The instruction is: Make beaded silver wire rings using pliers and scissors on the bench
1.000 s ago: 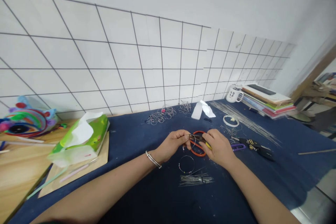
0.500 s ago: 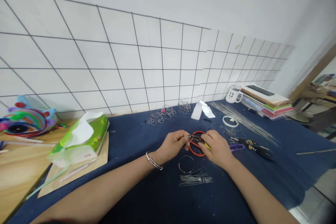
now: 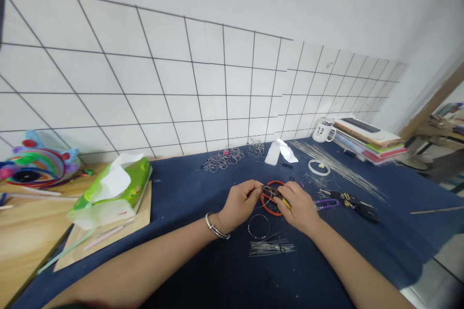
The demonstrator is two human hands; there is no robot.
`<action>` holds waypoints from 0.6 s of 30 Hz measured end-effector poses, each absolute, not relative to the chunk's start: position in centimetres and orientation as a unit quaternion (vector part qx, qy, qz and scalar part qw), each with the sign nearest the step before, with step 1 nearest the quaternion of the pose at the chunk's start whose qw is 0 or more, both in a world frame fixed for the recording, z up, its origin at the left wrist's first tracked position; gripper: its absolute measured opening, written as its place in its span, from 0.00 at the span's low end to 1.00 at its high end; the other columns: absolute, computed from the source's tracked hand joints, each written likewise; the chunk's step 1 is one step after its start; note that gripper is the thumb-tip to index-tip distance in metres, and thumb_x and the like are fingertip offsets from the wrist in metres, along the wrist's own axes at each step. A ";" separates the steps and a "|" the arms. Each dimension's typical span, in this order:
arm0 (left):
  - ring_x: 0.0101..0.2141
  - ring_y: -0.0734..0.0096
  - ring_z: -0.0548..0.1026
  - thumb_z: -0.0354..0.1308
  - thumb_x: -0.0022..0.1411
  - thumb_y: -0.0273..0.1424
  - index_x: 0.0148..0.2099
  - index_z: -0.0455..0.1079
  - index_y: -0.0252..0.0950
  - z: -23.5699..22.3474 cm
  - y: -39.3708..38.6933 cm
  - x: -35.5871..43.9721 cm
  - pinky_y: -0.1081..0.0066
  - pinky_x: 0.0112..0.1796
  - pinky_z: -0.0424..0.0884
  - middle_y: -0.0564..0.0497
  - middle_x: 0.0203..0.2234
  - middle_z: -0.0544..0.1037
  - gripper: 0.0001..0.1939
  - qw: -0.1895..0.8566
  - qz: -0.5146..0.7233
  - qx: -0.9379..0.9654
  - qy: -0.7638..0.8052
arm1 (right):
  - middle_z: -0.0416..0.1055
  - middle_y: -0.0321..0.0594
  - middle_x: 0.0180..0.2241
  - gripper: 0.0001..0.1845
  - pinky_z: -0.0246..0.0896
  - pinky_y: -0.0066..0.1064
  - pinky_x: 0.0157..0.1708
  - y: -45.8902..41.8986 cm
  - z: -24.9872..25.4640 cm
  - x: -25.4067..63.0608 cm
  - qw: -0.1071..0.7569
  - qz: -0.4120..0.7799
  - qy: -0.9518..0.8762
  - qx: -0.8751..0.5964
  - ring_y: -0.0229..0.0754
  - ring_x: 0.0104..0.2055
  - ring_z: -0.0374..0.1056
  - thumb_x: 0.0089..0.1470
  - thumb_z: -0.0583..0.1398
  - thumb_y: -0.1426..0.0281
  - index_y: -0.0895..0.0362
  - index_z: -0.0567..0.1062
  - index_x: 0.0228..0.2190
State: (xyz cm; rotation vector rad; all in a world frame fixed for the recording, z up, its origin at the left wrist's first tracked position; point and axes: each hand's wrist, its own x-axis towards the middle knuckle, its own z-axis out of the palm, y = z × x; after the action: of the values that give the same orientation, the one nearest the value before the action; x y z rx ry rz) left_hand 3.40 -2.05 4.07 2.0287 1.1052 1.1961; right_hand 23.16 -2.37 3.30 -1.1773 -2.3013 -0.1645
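Note:
My left hand (image 3: 242,205) pinches a thin metal wire (image 3: 268,198), which curves into a small loop beside the fingertips. Yellow-handled pliers (image 3: 285,200) are gripped in my right hand (image 3: 300,206), and their dark jaws meet the wire near my left fingers. An orange-red ring-shaped thing (image 3: 272,211) lies on the cloth behind and under the jaws, partly hidden by my right hand. Nearer to me is a wire hoop with small beads (image 3: 258,227). Just below the hoop rests a tied bundle of short wires (image 3: 271,247).
Purple-handled scissors (image 3: 327,203) and black-handled pliers (image 3: 357,206) lie to the right on the dark blue cloth (image 3: 188,178). Behind are tangled wire pieces (image 3: 224,158), long wires (image 3: 339,168), a white ring (image 3: 319,167) and a mug (image 3: 322,131). A tissue pack (image 3: 112,188) is left.
The wire at my left fingertips now shows as a rounder curve by the jaws. My left wrist has turned slightly and shifted right. My right hand keeps its grip on the pliers.

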 end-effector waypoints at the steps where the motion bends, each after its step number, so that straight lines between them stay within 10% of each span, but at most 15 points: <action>1: 0.26 0.77 0.67 0.45 0.60 0.28 0.30 0.68 0.34 4.1 -2.1 3.4 0.76 0.31 0.62 0.53 0.24 0.71 0.11 0.267 0.445 0.751 0.409 | 0.63 0.42 0.31 0.10 0.57 0.33 0.36 -2.4 3.3 23.1 0.277 -0.064 -0.855 -0.434 0.42 0.36 0.59 0.55 0.51 0.66 0.58 0.68 0.34; 18: 0.26 0.76 0.66 0.48 0.57 0.28 0.30 0.67 0.34 4.6 -2.3 3.5 0.76 0.29 0.62 0.53 0.24 0.71 0.08 0.286 0.450 0.742 0.407 | 0.63 0.43 0.30 0.09 0.57 0.32 0.36 -2.4 2.8 23.3 0.297 -0.082 -0.847 -0.433 0.41 0.35 0.60 0.54 0.52 0.67 0.58 0.69 0.34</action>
State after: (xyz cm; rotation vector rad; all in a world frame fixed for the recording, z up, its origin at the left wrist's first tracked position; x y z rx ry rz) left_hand 3.50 -2.27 4.59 1.9841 1.0873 1.2021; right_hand 23.30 -2.41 2.81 -1.1513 -2.2514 -0.2181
